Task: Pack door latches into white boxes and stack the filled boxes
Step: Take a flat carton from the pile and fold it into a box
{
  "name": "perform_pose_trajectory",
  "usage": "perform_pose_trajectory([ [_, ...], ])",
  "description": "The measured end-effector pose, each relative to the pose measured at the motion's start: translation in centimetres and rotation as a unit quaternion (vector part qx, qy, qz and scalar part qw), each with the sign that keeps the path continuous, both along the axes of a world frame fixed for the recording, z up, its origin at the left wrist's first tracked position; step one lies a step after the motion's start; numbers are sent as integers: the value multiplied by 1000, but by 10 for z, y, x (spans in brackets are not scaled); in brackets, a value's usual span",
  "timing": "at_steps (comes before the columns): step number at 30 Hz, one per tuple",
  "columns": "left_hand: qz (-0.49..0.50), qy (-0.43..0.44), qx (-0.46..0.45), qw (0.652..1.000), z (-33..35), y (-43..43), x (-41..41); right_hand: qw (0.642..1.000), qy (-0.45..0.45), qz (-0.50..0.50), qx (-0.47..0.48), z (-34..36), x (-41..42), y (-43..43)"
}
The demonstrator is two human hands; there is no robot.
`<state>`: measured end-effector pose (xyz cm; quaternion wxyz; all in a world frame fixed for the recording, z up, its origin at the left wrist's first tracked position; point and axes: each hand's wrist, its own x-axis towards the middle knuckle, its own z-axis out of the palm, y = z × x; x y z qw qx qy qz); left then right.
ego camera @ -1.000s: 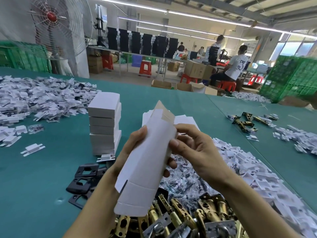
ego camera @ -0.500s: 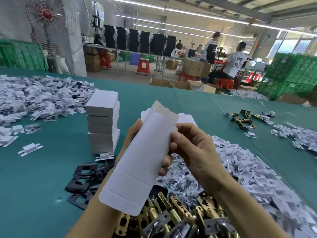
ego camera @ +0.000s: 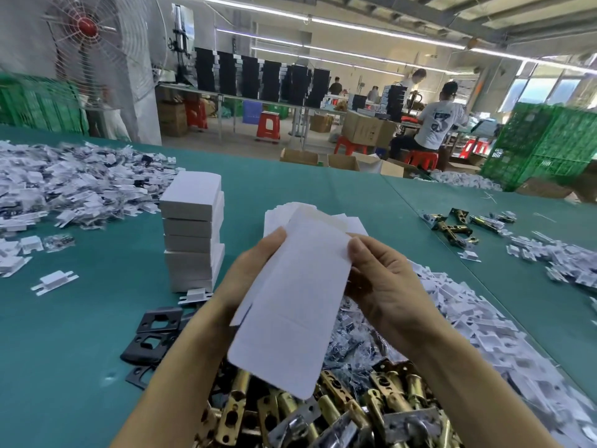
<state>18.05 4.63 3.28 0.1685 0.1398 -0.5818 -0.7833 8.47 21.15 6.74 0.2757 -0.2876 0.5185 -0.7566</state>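
Here both hands, left hand (ego camera: 255,276) and right hand (ego camera: 384,286), pinch a flat white cardboard box blank (ego camera: 290,305) by its edges, seemingly to open it above the near brass door latches (ego camera: 339,412).

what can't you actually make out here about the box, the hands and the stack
Head view only:
- white box blank: its underside and whether anything is inside, hidden by its own top face.
- left hand: fingers hidden behind the blank.
- right hand: fingertips hidden behind the blank's edge.
- stack of white boxes: contents hidden, boxes closed.
- brass latches: pile cut off by the bottom edge.
- flat blanks: mostly hidden behind the held blank.
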Motion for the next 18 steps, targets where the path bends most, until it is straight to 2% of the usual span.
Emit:
perform_pose_trajectory([
  [3, 73, 48, -96, 992, 12, 0, -7, 997, 57, -30, 31, 3, -6, 4],
  [9, 50, 71, -266, 960, 10, 15, -3, 991, 127, -27, 28, 0, -8, 2],
  [13, 24, 76, -291, 953, 9, 15, -2, 986, 160, -6, 46, 0, -10, 4],
  [18, 10, 106, -297, 949, 8, 13, -2, 973, 212, -29, 84, 0, -12, 7],
])
